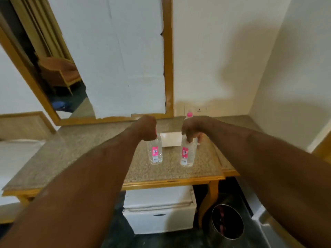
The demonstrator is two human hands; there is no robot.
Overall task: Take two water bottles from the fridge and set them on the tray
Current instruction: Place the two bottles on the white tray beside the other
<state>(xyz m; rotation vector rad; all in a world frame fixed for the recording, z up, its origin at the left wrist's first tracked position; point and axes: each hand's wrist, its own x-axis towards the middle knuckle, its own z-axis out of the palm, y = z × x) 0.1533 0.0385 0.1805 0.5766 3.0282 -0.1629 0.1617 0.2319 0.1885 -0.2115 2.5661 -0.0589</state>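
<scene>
Two clear water bottles with pink labels hang upright over the speckled tabletop [75, 149]. My left hand [146, 128] grips the top of the left bottle [155, 153]. The neck of the right bottle [186, 154] is inside my right hand [192, 128]. A white tray [172, 139] lies flat on the table just behind and between the two bottles. The white mini fridge [159, 210] stands under the table with its door shut. Whether the bottle bases touch the tabletop is not clear.
A pink bottle cap [189, 114] shows behind my right hand near the wall. A wood-framed mirror [168, 59] leans on the wall behind the table. A round metal bin [227, 221] stands on the dark floor right of the fridge.
</scene>
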